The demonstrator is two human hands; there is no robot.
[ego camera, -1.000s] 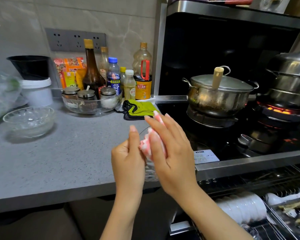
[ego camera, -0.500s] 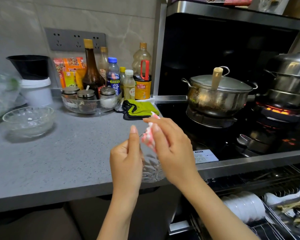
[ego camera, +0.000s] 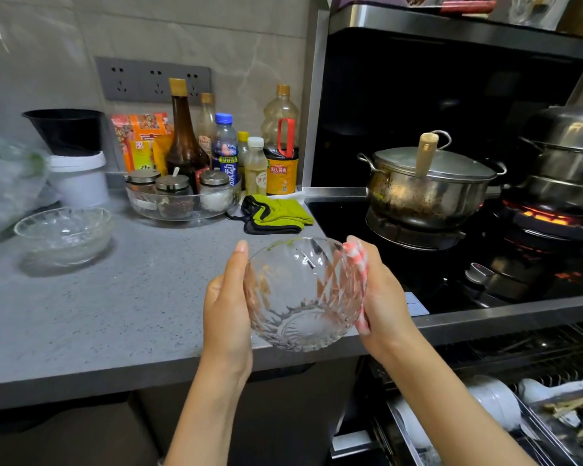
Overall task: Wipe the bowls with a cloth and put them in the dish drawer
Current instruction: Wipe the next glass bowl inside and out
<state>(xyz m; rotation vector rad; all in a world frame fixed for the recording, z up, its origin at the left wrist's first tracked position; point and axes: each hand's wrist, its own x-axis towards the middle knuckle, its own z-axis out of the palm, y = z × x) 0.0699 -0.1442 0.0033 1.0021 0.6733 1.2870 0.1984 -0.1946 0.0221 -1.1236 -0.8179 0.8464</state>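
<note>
Glass bowl [ego camera: 303, 294], tilted with its mouth toward the camera, is held in the air over the front edge of the grey desk [ego camera: 115, 314], between both hands. The left hand [ego camera: 226, 307] grips its wall at 9 o'clock, thumb pointing up along the rim; the right hand [ego camera: 381, 297], at 3 o'clock, clasps a pink-and-white cloth [ego camera: 357, 264] and presses it against the bowl's outer wall. A second glass bowl [ego camera: 63, 232] sits upright on the desk, well apart at 10 o'clock, near a white tub [ego camera: 78, 183]. At 12 o'clock lies a green pot holder [ego camera: 276, 213], with bottles [ego camera: 186, 142] and a tray of spice jars [ego camera: 182, 206] behind it. At 2 o'clock a lidded steel pot [ego camera: 428, 190] stands on the hob [ego camera: 350, 223], a stacked steamer [ego camera: 569, 163] beyond it. The dish drawer [ego camera: 532, 438], at 5 o'clock, stands open with white dishes [ego camera: 492, 401] racked inside.
</note>
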